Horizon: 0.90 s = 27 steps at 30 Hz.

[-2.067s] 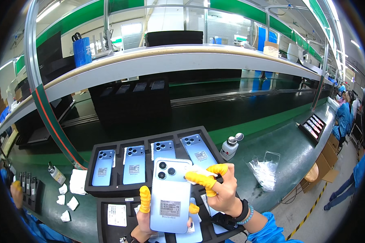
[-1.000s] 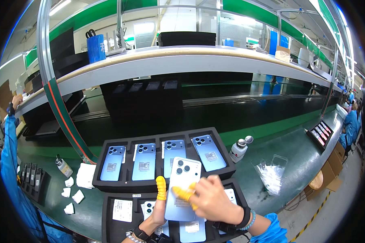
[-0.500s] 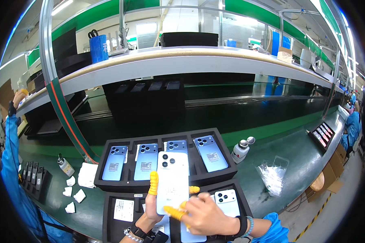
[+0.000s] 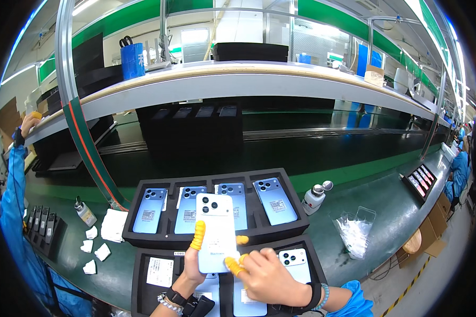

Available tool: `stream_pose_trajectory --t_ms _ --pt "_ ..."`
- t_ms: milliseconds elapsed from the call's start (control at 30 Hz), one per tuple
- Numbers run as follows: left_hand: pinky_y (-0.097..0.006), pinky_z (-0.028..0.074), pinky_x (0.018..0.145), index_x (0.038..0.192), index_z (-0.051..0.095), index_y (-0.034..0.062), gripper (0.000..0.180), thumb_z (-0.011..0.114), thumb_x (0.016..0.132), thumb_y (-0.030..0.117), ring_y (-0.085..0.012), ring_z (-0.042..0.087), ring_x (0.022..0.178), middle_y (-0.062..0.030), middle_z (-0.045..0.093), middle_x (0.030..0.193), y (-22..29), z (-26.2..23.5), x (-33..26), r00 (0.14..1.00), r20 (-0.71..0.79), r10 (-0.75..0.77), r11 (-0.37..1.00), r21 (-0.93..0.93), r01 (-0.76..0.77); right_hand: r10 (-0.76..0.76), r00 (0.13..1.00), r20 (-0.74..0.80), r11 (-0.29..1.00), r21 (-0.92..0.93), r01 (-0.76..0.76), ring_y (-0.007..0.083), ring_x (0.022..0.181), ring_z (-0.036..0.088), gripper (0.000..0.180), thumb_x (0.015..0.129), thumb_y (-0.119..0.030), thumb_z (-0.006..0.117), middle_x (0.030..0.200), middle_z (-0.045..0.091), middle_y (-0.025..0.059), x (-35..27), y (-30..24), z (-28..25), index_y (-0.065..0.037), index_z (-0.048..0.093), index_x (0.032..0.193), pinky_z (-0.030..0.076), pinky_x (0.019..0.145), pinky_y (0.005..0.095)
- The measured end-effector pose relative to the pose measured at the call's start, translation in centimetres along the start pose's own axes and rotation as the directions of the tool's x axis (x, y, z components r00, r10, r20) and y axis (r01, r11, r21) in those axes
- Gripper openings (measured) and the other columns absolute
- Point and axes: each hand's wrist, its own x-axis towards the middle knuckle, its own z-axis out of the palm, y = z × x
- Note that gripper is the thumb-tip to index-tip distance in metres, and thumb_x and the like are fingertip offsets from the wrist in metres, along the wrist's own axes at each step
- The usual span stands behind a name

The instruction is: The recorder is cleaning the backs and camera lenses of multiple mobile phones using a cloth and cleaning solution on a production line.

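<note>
A pale smartphone (image 4: pixel 216 224) stands tilted up, back side with its camera block facing me, over two black foam trays. My left hand (image 4: pixel 192 267) is closed round its left edge, with a yellow cot on the thumb and another yellow fingertip showing at the right edge. Curled at the phone's lower right corner, my right hand (image 4: pixel 274 280) has yellow-cotted fingertips pinched together there; what lies between them is hidden. Blue phones (image 4: pixel 150 210) fill the far foam tray (image 4: pixel 169 242). The near tray (image 4: pixel 140 288) holds more phones (image 4: pixel 296 270), partly covered by my hands, and a printed label (image 4: pixel 160 272).
Left on the green bench are a bottle (image 4: pixel 85 214), white cloths (image 4: pixel 113 225) and crumpled wipes (image 4: pixel 103 252). To the right stand a dispenser bottle (image 4: pixel 314 198) and a clear plastic bag (image 4: pixel 354 235). A shelf (image 4: pixel 259 79) spans above. Another person's blue sleeve (image 4: pixel 15 195) is at far left.
The phone has moved slightly left and tilted a little. My right fingertips have shifted from over its lower face to its lower right corner.
</note>
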Motion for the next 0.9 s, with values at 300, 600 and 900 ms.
stream_pose_trajectory --t_ms 300,600,900 --pt "-0.034 0.052 0.081 0.134 0.033 0.0042 0.062 0.031 0.090 0.048 -0.0343 0.060 0.100 -0.0251 0.051 0.122 0.5 -1.3 0.5 0.998 0.050 0.043 0.994 -0.104 -0.037 -0.166 0.986 -0.003 0.924 0.348 0.157 0.0210 0.078 0.052 0.009 0.069 -0.007 0.066 0.076 0.051 0.0100 -0.5 -0.3 0.9 -0.004 0.063 0.077 0.036 0.075 0.0368" --pt "-0.039 0.043 0.095 0.132 0.031 -0.0042 0.057 0.040 0.089 0.033 -0.0350 0.052 0.112 -0.0283 0.045 0.126 2.6 -0.4 0.0 0.960 -0.173 0.218 0.970 -0.065 -0.232 -0.299 0.933 -0.202 0.864 0.359 0.354 0.0207 0.075 0.053 0.014 0.068 -0.011 0.069 0.082 0.056 0.0113 -0.8 -0.1 3.1 -0.006 0.059 0.075 0.038 0.075 0.0366" --pt "-0.040 0.044 0.093 0.132 0.031 -0.0063 0.051 0.043 0.088 0.017 -0.0309 0.054 0.110 -0.0253 0.046 0.127 4.2 -3.2 -10.4 0.872 -0.360 0.331 0.936 0.007 -0.353 -0.322 0.914 -0.247 0.842 0.366 0.396 0.0196 0.077 0.054 0.011 0.070 -0.011 0.067 0.082 0.056 0.0093 -1.0 0.0 3.0 -0.006 0.059 0.075 0.037 0.076 0.0348"
